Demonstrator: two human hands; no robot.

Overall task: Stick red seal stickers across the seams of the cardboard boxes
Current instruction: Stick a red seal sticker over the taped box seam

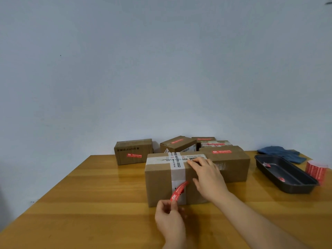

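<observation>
A brown cardboard box (pixel 158 178) crossed with white printed tape stands on the wooden table in front of me. My left hand (pixel 169 220) pinches the lower end of a red seal sticker (pixel 178 191), which curls up against the box's front face over the white tape. My right hand (pixel 206 175) rests on the box's upper front edge, fingers spread and lightly bent over the tape. Several other boxes behind carry red stickers, such as the one at left (pixel 133 151) and the one at right (pixel 226 155).
A black plastic tray (pixel 283 174) holding peeled red scraps sits at the right. A roll of red stickers (pixel 317 169) stands beyond it, and a blue cloth (pixel 282 153) lies at the far right. The wooden table (pixel 89 194) meets a pale wall behind.
</observation>
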